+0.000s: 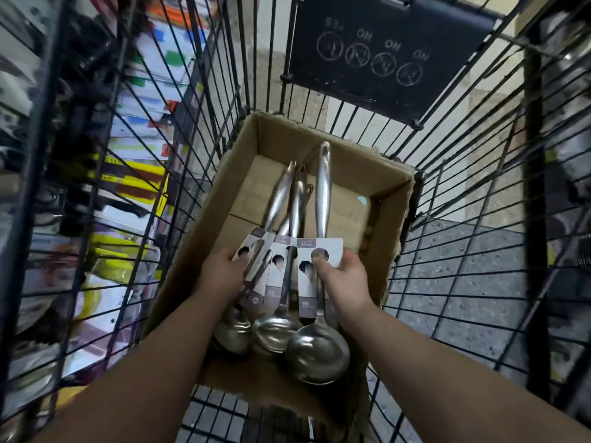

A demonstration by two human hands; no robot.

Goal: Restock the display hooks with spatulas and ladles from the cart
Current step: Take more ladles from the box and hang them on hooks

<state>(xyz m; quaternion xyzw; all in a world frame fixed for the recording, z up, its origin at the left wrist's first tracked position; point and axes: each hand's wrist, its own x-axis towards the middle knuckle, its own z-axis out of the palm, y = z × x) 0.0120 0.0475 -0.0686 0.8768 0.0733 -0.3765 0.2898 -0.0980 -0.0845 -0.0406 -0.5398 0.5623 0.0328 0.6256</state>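
On cart panel point(391, 55): upside-down "NO" thrice

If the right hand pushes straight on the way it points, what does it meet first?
The right hand grips the right ladle; going on, it would likely meet the middle ladle beside it first, though depth is unclear.

Seen through a wide-angle lens, the black wire cart point(399, 91) bows outward at every edge as we look down. The light is dim and even, falling from overhead — soft glare gleams on the bowls and handles of the ladles point(316, 353). Shelved goods point(140, 174) at left smear into blur; the cardboard box point(393, 225) is fairly sharp, its near end in shadow.
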